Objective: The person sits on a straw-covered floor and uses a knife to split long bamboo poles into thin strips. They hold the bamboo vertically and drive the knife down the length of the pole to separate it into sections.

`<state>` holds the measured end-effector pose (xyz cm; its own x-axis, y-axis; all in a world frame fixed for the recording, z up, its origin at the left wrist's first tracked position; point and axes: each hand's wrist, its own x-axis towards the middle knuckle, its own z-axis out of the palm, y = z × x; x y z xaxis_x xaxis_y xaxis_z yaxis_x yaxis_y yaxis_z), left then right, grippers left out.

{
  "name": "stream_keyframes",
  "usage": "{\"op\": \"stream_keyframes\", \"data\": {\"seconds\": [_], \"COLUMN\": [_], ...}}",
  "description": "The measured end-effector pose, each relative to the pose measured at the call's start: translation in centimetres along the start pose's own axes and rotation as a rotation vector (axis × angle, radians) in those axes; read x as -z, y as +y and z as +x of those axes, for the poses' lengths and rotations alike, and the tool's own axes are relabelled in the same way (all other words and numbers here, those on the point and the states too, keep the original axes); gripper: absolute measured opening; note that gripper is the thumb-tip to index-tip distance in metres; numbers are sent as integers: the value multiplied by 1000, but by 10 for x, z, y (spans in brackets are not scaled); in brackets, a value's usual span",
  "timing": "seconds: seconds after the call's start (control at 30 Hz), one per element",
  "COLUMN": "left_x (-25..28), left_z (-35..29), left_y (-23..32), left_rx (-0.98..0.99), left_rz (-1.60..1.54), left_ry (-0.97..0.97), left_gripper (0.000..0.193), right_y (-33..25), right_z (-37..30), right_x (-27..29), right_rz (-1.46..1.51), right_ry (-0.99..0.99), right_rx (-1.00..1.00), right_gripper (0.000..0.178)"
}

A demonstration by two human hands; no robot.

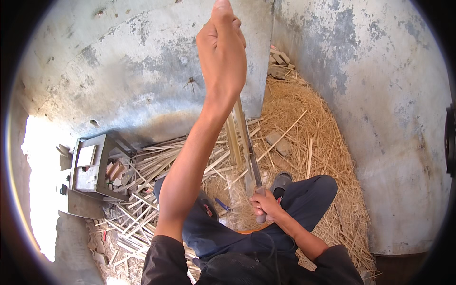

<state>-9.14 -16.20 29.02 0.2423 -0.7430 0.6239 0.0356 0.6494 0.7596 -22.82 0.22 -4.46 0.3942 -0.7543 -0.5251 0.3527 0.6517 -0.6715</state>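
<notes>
Stained concrete walls (380,95), floor heaped with straw shavings (327,147) and cut strips (142,209), left hand (221,52) clenched on bamboo strip (240,123), right hand (263,204) grasping knife (254,168)

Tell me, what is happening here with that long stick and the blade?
A seated person holds a long bamboo strip upright, the left hand raised high and gripping its top. The right hand grips the handle of a long knife whose blade lies along the strip's lower part. Thin shavings heap up by the wall on the right, and cut strips lie on the left beside a small metal stand.
</notes>
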Motion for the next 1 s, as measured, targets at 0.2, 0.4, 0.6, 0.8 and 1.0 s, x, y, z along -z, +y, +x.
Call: {"op": "stream_keyframes", "data": {"seconds": [0.2,0.4,0.6,0.8,1.0], "left_x": [2,-2,-1,14,19], "left_z": [12,0,-1,11,17], "left_y": [-15,-4,-2,-15,-20], "left_rx": [-88,-69,-7,-109,-57], "left_rz": [-34,14,-11,0,7], "left_ry": [-25,-2,25,24,38], "left_gripper": [54,56,55,55,54], "right_y": [-12,-77,-49,28,-3], "right_z": [4,-40,-27,28,21], "right_x": [14,-46,-42,9,24], "right_rz": [123,-57,-107,-274,77], "right_ry": [-88,48,132,182,-112], "right_rx": [5,310,366,132,-69], "right_gripper": [14,21,18,16,13]}}
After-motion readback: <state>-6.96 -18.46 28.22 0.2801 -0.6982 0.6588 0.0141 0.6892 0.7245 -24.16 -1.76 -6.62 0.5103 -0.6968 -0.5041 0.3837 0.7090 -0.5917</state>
